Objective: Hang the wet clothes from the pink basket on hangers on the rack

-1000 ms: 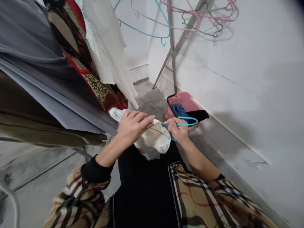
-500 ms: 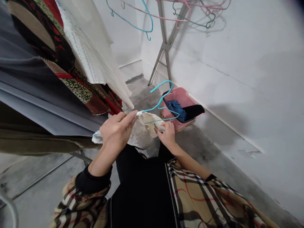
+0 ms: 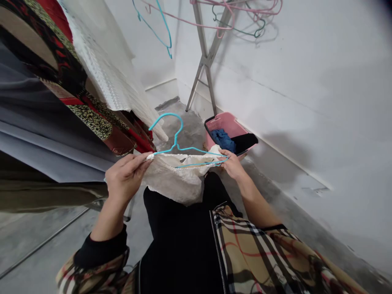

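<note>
Holding the blue hanger (image 3: 196,150) level, long axis across my body, my left grip (image 3: 125,175) and right grip (image 3: 233,164) pinch its ends narrowly through white lace cloth (image 3: 174,181), hook (image 3: 165,114) nearer my left.

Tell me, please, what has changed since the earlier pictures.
The left hand and right hand have spread apart, each now holding one end of the blue wire hanger with the white lace garment, which drapes below it; the hook points up. The pink basket stayed by the wall.
</note>
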